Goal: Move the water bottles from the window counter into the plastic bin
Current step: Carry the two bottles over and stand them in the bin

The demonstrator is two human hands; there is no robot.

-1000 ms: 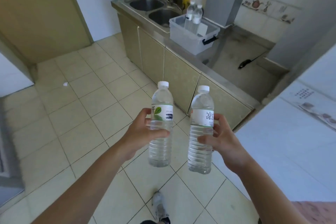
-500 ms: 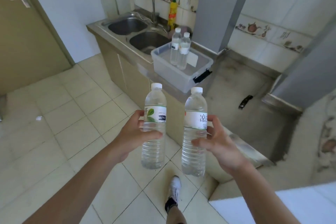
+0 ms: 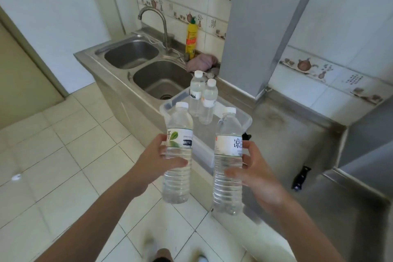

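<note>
Closer now to the plastic bin (image 3: 247,122) on the tabletop (image 3: 297,134), where two bottles (image 3: 202,97) stand upright, the left hand (image 3: 156,161) grips a green-labelled bottle (image 3: 177,155) while the right hand (image 3: 255,174) grips a white-labelled bottle (image 3: 228,161), both just before the bin.

A: plastic bin (image 3: 244,120) was mostly hidden behind the two held bottles, near wall barely showed
B: right hand (image 3: 253,178) covered the right label's last characters, unreadable
A: feet at bottom edge were blurred and cut off
B: black object (image 3: 301,177) on the counter was too small to identify
</note>
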